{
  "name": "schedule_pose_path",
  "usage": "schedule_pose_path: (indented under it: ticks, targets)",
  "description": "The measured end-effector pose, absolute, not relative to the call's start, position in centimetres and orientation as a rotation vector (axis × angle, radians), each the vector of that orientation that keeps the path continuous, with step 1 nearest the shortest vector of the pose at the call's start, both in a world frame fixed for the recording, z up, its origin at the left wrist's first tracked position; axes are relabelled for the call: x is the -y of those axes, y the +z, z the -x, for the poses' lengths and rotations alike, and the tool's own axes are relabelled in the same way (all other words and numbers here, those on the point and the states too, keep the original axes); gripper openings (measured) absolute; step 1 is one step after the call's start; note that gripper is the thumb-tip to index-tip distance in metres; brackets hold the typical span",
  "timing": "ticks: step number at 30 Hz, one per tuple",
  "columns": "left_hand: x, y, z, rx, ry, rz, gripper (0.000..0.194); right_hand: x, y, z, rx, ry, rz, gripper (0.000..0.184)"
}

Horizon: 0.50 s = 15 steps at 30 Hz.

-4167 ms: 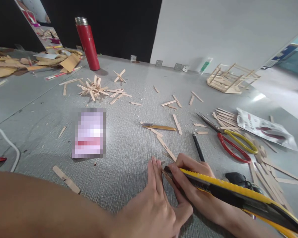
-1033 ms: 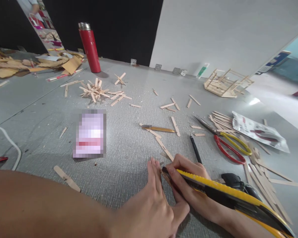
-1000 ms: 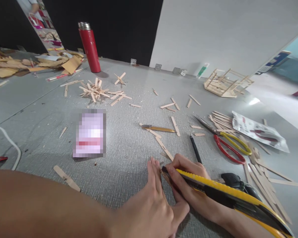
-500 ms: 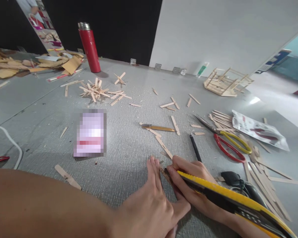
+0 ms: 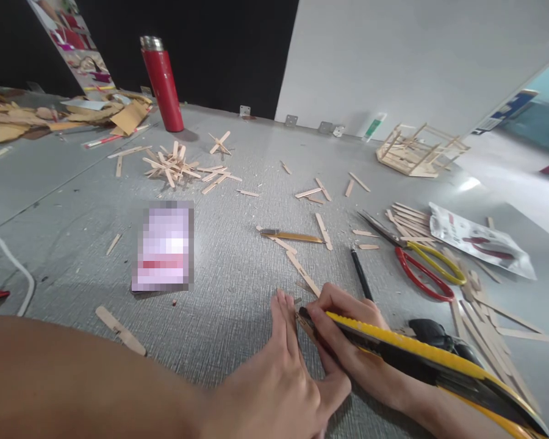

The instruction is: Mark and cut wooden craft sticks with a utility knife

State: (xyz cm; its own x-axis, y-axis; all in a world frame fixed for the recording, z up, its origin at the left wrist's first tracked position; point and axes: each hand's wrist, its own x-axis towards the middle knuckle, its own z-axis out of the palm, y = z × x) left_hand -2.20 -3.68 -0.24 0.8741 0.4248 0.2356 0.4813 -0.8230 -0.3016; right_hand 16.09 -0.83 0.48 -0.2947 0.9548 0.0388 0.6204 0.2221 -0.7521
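Note:
My right hand [image 5: 350,314] is closed around a yellow and black utility knife [image 5: 421,350]; its tip end meets a short wooden craft stick [image 5: 307,324]. My left hand [image 5: 286,372] holds that stick against the table, fingers along one side and thumb on the other. Part of the stick is hidden by the hands. Just beyond my hands lies another craft stick [image 5: 303,273] with notched edges. Farther up is a thin yellow craft knife [image 5: 293,235], and a black pen [image 5: 361,273] lies beyond my right hand.
Red and yellow-handled scissors [image 5: 423,271], a white packet [image 5: 480,241] and loose sticks [image 5: 489,341] lie right. A stick frame [image 5: 421,152] stands behind them. Back left are a stick pile [image 5: 172,164] and a red flask [image 5: 163,88]; a blurred-out card-like object [image 5: 163,247] lies nearer.
Both hands stay at nearly the same spot on the stick. The utility knife has shifted very slightly, and the camera view has moved a little.

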Motion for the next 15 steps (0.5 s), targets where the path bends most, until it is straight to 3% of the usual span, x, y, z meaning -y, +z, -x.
schedule_pose_path:
  ticks: [15]
  targets:
    - [3.64,-0.71,2.04,0.668,-0.244,2.692,0.053,0.88,0.59,-16.16,2.026,0.864,1.538,0.042]
